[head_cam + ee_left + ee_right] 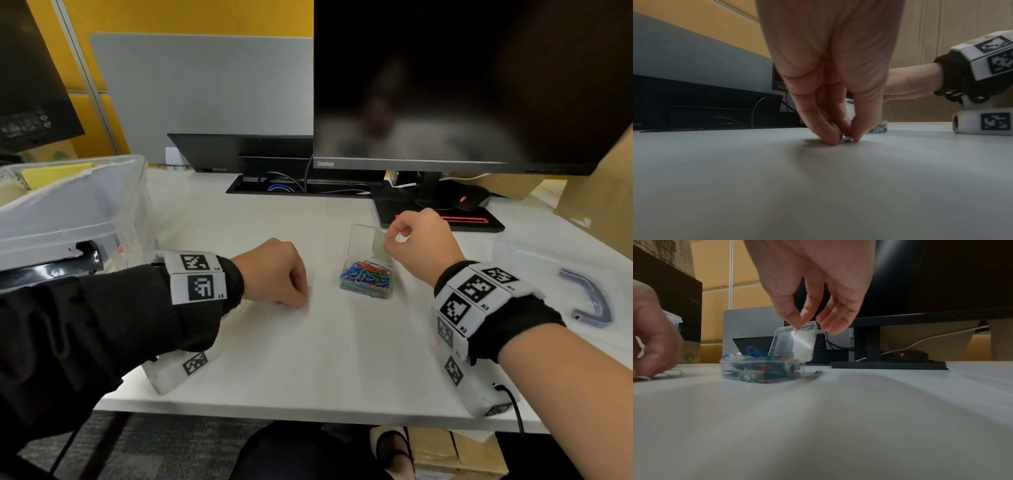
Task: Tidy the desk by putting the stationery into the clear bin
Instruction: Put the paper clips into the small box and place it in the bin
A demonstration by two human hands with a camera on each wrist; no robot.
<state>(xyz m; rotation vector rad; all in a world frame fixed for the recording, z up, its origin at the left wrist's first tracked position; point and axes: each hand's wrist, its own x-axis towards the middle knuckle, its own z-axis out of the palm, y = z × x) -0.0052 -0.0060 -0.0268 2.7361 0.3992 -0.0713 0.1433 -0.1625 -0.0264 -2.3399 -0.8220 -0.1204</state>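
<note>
A small clear box [365,281] full of coloured paper clips stands mid-desk with its hinged lid [367,239] raised. My right hand [390,240] pinches the lid's top edge between thumb and forefinger [795,321]; the lid [797,344] stands nearly upright over the box [762,371]. To the box's left, my left hand [298,303] is curled down on the desk. In the left wrist view its fingertips [826,134] pinch a small pale paper clip [846,139] lying on the surface. The clear bin [78,209] stands at the far left with yellow notes and other items inside.
A monitor [462,85] on its black stand [442,219], a mouse [466,198] and a cable tray [284,185] line the back. The bin's clear lid [561,274] lies at the right. A cardboard box [603,185] is at the far right. A tiny dark bit [818,372] lies beside the clip box.
</note>
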